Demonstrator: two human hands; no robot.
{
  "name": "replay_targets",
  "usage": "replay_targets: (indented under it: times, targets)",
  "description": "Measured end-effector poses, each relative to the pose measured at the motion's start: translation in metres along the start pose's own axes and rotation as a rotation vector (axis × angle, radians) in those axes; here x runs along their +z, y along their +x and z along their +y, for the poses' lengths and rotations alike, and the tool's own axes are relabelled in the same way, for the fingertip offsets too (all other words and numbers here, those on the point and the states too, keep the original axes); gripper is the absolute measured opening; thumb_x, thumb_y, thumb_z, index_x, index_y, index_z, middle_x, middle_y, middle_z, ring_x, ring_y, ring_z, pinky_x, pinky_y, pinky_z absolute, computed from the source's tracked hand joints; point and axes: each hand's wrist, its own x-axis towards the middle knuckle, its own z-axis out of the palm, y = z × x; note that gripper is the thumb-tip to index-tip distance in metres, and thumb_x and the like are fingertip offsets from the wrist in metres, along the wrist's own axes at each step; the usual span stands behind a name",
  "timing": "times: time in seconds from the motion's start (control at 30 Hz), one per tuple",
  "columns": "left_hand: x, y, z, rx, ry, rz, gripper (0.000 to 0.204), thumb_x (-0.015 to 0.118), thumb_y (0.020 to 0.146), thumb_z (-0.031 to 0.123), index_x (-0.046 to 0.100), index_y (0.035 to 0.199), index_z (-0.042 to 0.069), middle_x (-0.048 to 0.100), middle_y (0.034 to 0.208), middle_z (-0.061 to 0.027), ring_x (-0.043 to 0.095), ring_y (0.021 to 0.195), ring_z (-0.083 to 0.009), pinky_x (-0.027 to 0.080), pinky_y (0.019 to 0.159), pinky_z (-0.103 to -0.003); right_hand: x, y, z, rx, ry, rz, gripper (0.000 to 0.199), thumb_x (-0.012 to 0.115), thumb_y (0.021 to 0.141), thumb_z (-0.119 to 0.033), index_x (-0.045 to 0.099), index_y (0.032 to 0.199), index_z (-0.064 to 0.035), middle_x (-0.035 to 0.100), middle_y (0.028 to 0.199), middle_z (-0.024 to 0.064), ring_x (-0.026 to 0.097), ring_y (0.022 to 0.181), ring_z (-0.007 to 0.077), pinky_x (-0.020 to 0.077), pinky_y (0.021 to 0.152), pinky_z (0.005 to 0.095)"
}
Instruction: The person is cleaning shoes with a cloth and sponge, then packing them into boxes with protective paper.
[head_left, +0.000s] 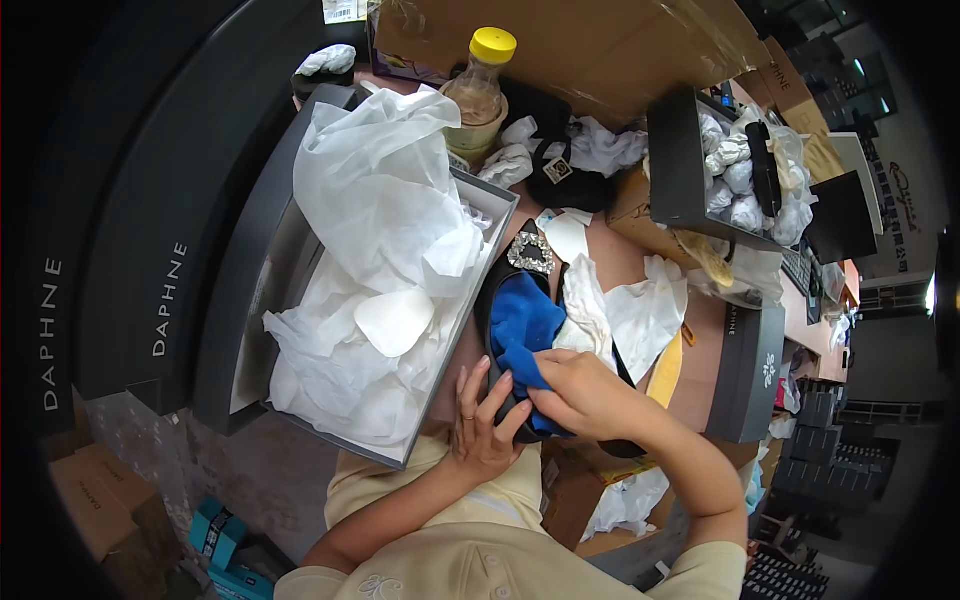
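A black shoe (482, 305) with a sparkling square buckle (530, 253) at its toe lies in front of me, its toe pointing away. Bunched blue cloth (523, 312) covers its opening. My right hand (588, 393) is closed on the near end of this cloth, thumb and fingers pinched together. Against the shoe's near left side rests my left hand (487, 425), its fingers bent round the edge and steadying it. White crumpled paper (583, 315) lies just right of the blue cloth. Beneath my right hand and wrist, another black edge shows, mostly hidden.
Left of the shoe stands an open grey shoebox (480, 270) with white tissue paper (385, 190) spilling out. A yellow-capped bottle (483, 80) stands behind it. At the back right a dark box (682, 170) holds crumpled paper balls. A closed grey box (745, 375) sits at right.
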Motion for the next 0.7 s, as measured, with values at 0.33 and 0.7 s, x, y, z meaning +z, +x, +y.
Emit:
replay_targets:
  times: [0.33,0.7]
  targets:
    - [-0.007,0.001,-0.003,-0.043,-0.052,-0.059,0.065,0.078,0.068,0.015,0.036,0.117,0.010,0.033,0.128,-0.0250,0.034,0.120,-0.0508,0.034,0.097,-0.055,-0.090,-0.027,0.008,0.168,1.241,1.132,0.041,0.044,0.090,-0.033,0.053,0.115,-0.0015,0.059,0.108,0.0134,0.059,0.101,0.0282,0.0458,0.092,0.0419]
    - [0.003,-0.003,-0.008,-0.001,-0.065,0.017,0.065,0.074,0.075,0.032,0.033,0.121,0.009,0.022,0.137,-0.0286,0.024,0.125,-0.0557,0.027,0.100,-0.063,0.028,0.036,0.025,-0.008,-0.285,0.070,0.018,0.053,0.081,-0.012,0.044,0.085,0.0021,0.054,0.071,0.0212,0.055,0.074,0.0408,0.0389,0.090,0.0454]
